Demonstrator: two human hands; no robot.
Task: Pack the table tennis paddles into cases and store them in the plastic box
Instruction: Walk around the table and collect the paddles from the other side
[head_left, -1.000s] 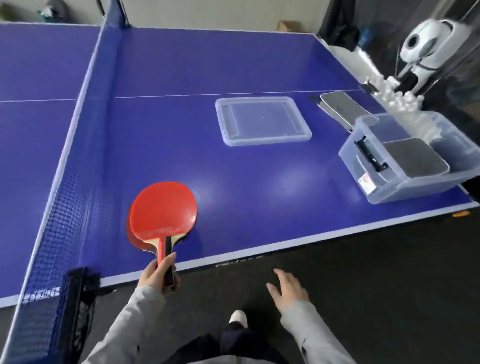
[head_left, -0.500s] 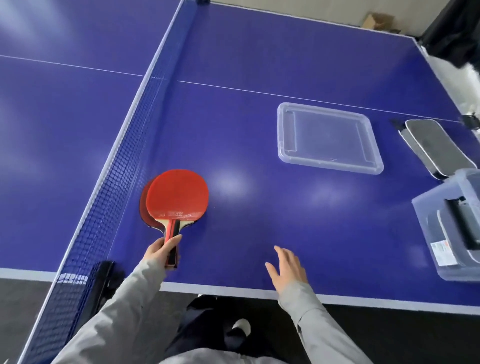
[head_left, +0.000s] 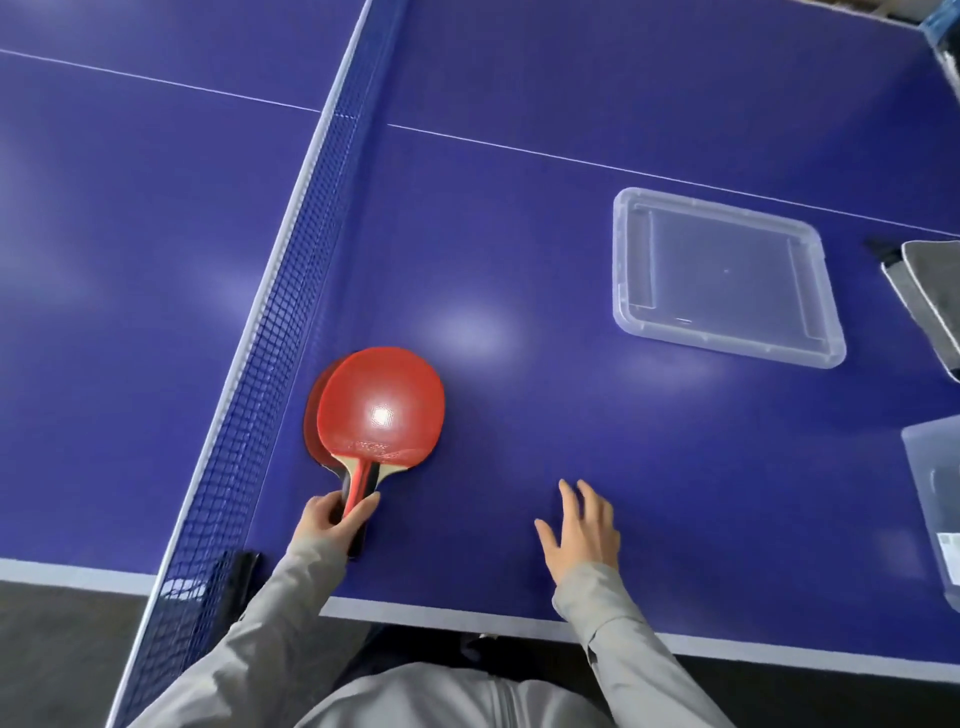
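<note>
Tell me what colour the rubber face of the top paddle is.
Red, glossy with a glare spot, on the top paddle in the left hand; clearest in the head view.

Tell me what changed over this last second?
The open right hand moved from beyond the edge in over the blue table. Unchanged: the left hand grips the handles of the stacked red paddles beside the net; the clear plastic lid lies flat.

Plastic box (head_left: 935, 519), case (head_left: 930, 291) edge-cropped
</note>
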